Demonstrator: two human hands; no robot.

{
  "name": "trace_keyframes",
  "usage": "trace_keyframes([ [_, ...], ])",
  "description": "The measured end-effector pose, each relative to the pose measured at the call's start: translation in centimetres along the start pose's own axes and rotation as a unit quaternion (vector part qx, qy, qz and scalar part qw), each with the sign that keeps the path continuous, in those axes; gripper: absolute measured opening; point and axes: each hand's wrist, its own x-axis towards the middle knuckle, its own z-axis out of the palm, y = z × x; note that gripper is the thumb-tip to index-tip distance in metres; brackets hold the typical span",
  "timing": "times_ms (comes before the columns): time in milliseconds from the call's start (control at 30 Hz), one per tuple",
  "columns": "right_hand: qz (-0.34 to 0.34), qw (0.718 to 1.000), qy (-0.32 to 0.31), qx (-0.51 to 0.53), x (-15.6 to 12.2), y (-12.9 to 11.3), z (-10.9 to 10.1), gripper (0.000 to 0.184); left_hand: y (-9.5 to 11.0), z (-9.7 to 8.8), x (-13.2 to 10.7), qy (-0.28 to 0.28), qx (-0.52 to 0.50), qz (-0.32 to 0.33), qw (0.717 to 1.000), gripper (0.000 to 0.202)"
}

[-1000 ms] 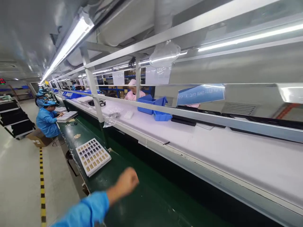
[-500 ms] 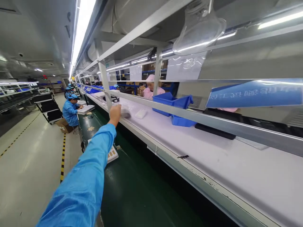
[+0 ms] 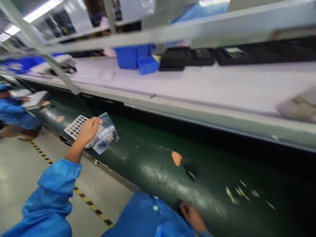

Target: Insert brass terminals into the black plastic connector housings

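Observation:
My left hand (image 3: 87,132) is closed on a clear plastic bag (image 3: 105,135) with small parts inside, held up over the near edge of the dark green belt (image 3: 153,166). A white compartment tray (image 3: 74,125) lies on the belt just behind that hand. My right hand (image 3: 193,216) sits low at the belt's near edge, blurred, its fingers hidden. A small orange piece (image 3: 176,158) and a dark bit (image 3: 190,173) lie on the belt above it. Both sleeves are blue.
A white upper shelf (image 3: 197,86) carries blue bins (image 3: 135,56) and black trays (image 3: 185,58). Small loose parts (image 3: 236,193) lie scattered on the belt at right. A co-worker in blue (image 3: 13,113) sits far left. Yellow-black tape (image 3: 92,204) marks the floor.
My left hand reached out to the white shelf, took the clear bag and came back over the green belt. The view swung down and to the right.

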Motion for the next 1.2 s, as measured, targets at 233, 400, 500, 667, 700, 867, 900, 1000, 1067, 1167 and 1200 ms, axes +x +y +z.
trace_keyframes([
  [233, 0.02, 0.994, -0.082, 0.065, -2.1, 4.8, 1.6, 0.021, 9.7, 24.8, -19.4, -0.212, -0.093, 0.014, 0.973, 0.022],
  [400, -0.002, 0.982, -0.125, 0.143, -1.4, 2.8, 5.6, 0.028, 9.5, 30.4, -25.9, -0.288, -0.096, 0.013, 0.953, 0.034],
  [500, -0.003, 0.971, -0.136, 0.196, -2.0, 2.0, 7.3, 0.029, 8.2, 30.6, -27.0, -0.302, -0.079, 0.033, 0.949, 0.028],
  [667, 0.015, 0.967, -0.123, 0.224, -2.5, 2.9, 6.8, 0.029, 10.8, 33.6, -27.1, -0.307, -0.097, 0.106, 0.941, 0.023],
  [700, 0.018, 0.968, -0.12, 0.221, -2.5, 3.2, 6.2, 0.029, 11.6, 34.4, -27.1, -0.301, -0.106, 0.109, 0.941, 0.027],
  [867, 0.007, 0.972, -0.125, 0.2, -1.7, 3.8, 2.9, 0.025, 13.8, 36.7, -27.2, -0.272, -0.167, 0.082, 0.944, 0.032],
  [900, -0.002, 0.971, -0.13, 0.199, -1.2, 3.6, 2.3, 0.024, 14.0, 36.9, -27.3, -0.261, -0.175, 0.072, 0.947, 0.032],
  [1000, -0.035, 0.966, -0.147, 0.211, 1.1, 2.8, 1.1, 0.023, 14.6, 37.5, -27.7, -0.22, -0.183, 0.031, 0.958, 0.026],
  [1067, -0.06, 0.957, -0.168, 0.227, 3.1, 2.3, 0.5, 0.026, 15.4, 38.1, -28.0, -0.196, -0.186, 0.011, 0.963, 0.018],
  [1167, -0.103, 0.937, -0.21, 0.26, 5.7, 2.1, 0.1, 0.033, 16.4, 39.3, -28.7, -0.184, -0.205, 0.016, 0.961, 0.021],
  [1200, -0.118, 0.929, -0.224, 0.269, 6.4, 2.2, 0.0, 0.034, 16.6, 39.6, -29.0, -0.18, -0.213, 0.02, 0.96, 0.022],
])
